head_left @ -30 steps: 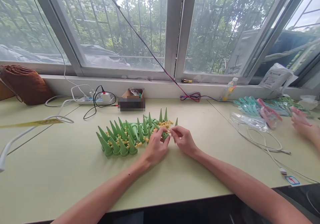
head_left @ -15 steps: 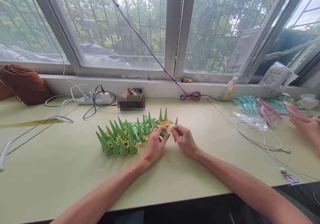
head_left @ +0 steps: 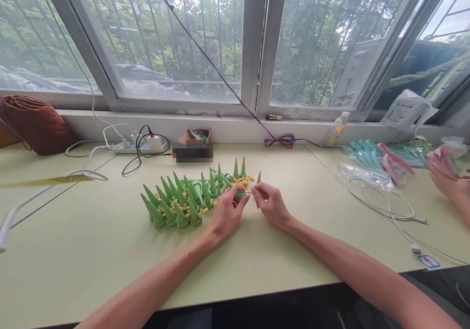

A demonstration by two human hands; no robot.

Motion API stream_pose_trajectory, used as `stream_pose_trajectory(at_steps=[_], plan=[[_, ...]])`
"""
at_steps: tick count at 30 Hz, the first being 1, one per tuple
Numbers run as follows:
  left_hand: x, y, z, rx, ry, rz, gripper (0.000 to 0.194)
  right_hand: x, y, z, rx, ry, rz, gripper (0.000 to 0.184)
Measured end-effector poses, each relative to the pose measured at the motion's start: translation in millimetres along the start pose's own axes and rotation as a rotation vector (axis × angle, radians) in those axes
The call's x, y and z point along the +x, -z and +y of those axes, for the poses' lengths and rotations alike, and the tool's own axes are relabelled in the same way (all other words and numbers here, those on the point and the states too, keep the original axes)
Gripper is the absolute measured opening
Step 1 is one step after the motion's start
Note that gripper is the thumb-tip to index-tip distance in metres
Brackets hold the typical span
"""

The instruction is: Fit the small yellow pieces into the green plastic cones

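Observation:
My left hand (head_left: 228, 210) is closed on a green cone-shaped piece (head_left: 240, 195), tilted on its side with its end toward my right hand. My right hand (head_left: 270, 204) pinches a small yellow piece (head_left: 248, 192) at that end. Left of my hands stand several green cones (head_left: 181, 216) in rows, points up, on round bases. Small yellow pieces (head_left: 204, 212) lie among them. Another green cone (head_left: 259, 177) shows its tip just behind my right hand; its base is hidden.
A small cardboard box (head_left: 196, 135) and a power strip (head_left: 141, 145) with cables stand along the back. A bundled cable (head_left: 281, 141) lies near the window. At right are bagged teal items (head_left: 362, 153), a white cable (head_left: 389, 211), a bottle (head_left: 337, 129) and another person's hand (head_left: 450, 184).
My hands hold nearly the same position, with the green piece and the yellow piece still between them. At the far right, the other person's hand has shifted slightly with a pink bagged item.

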State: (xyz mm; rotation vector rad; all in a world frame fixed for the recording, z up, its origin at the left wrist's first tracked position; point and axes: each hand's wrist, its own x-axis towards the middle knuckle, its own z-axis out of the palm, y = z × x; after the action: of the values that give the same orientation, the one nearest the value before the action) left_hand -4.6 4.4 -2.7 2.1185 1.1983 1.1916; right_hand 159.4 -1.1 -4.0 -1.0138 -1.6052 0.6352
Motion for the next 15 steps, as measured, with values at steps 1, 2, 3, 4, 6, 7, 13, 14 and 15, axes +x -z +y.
stream_pose_trajectory(at_steps=[1, 2, 3, 4, 6, 7, 13, 14, 15], plan=[[-0.3, -0.3, 0.3, -0.007, 0.0, -0.014, 0.018, -0.1, -0.2, 0.1, -0.002, 0.001, -0.001, 0.032], [-0.7, -0.6, 0.7, -0.016, 0.001, -0.03, 0.018, -0.1, -0.3, 0.2, -0.004, 0.003, -0.004, 0.032], [-1.1, -1.0, 1.2, -0.025, 0.002, -0.048, 0.018, -0.2, -0.4, 0.4, -0.004, 0.004, -0.006, 0.032], [-1.5, -1.4, 1.7, -0.032, 0.003, -0.064, 0.018, -0.3, -0.5, 0.5, -0.004, 0.005, -0.009, 0.031], [-2.2, -2.0, 2.9, -0.04, 0.004, -0.084, 0.018, -0.4, -0.6, 0.9, -0.001, 0.008, -0.015, 0.03], [-2.4, -2.1, 3.4, -0.041, 0.007, -0.09, 0.018, -0.4, -0.6, 1.0, 0.0, 0.009, -0.015, 0.03], [-2.5, -1.1, 5.3, -0.065, 0.032, -0.107, 0.02, -0.2, -0.4, 0.7, -0.006, 0.007, -0.018, 0.03], [-2.6, -1.1, 5.4, -0.069, 0.031, -0.107, 0.02, -0.2, -0.4, 0.5, -0.006, 0.008, -0.019, 0.03], [-2.7, -1.1, 5.6, -0.074, 0.031, -0.107, 0.021, -0.1, -0.3, 0.5, -0.006, 0.01, -0.018, 0.03]])
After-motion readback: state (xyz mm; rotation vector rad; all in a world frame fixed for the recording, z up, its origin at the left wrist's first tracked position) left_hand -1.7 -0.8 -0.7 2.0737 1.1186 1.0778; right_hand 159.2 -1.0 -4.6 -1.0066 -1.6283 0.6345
